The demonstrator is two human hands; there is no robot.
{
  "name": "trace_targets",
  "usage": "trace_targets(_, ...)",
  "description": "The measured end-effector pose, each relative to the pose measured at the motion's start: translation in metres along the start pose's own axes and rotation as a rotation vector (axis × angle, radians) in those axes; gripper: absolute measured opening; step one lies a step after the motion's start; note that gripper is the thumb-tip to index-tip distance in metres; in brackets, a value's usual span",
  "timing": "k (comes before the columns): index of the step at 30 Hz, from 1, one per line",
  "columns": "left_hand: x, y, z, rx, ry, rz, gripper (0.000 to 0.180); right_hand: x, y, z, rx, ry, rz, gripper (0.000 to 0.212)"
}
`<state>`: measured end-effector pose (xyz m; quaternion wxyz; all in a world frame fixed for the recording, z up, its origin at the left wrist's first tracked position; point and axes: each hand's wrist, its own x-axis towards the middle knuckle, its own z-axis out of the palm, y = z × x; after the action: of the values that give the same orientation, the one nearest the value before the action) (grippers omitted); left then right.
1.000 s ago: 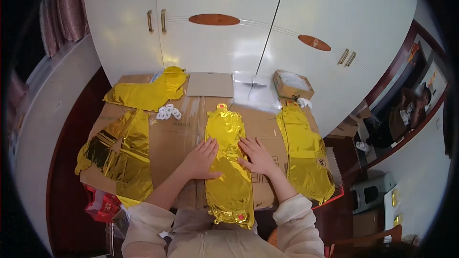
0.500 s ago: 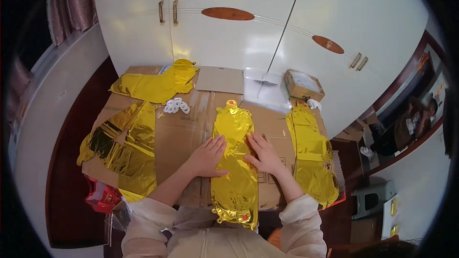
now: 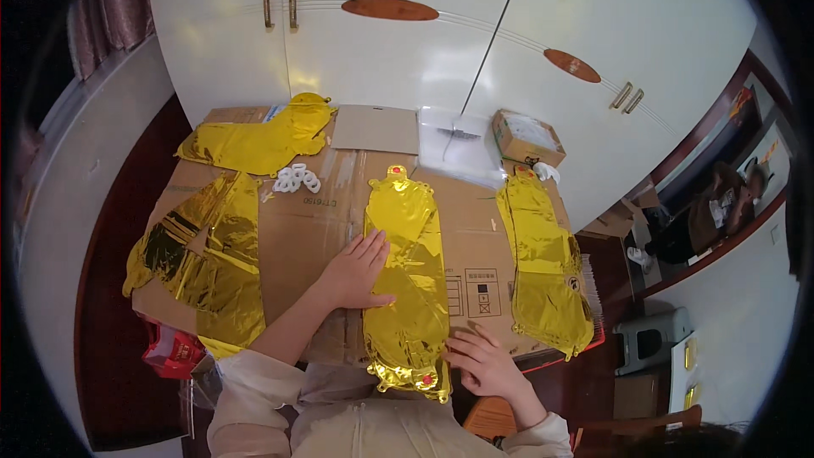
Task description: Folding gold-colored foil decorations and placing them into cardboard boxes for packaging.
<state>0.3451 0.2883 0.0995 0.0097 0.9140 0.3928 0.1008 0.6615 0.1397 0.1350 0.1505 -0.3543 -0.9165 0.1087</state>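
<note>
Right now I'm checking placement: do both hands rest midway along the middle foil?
No: the left hand does, but the right hand is at the lower right of the middle foil.

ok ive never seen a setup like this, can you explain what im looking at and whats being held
There is no machine: the left hand and right hand are bare human ones. The picture comes from a fisheye camera worn on the head, looking down, so straight edges bend.

The left hand rests flat on a gold foil. The right hand is at its near right edge; whether it pinches the foil, I can't tell.

All this lies on cardboard, with more foil at both sides, white rings and a box farther back.
</note>
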Motion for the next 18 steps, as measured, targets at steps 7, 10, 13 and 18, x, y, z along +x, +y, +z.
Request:
trace_targets(7, 0.002, 0.000, -0.002, -0.006, -0.032, -0.010, 0.099, -0.017, -0.001, 0.025, -0.227, 0.158, -0.159, 0.028)
trace_targets(10, 0.001, 0.000, -0.004, 0.000, -0.057, -0.021, 0.100, -0.017, 0.000, 0.030, -0.239, 0.204, -0.163, 0.025)
trace_targets(13, 0.001, 0.001, -0.003, 0.003, -0.065, -0.016, 0.100, -0.020, 0.001, 0.033, -0.241, 0.218, -0.155, 0.025)
trace_targets(18, 0.002, 0.002, -0.004, 0.008, -0.065, -0.016, 0.100, 0.000, 0.008, 0.005, -0.123, 0.208, -0.024, 0.030)
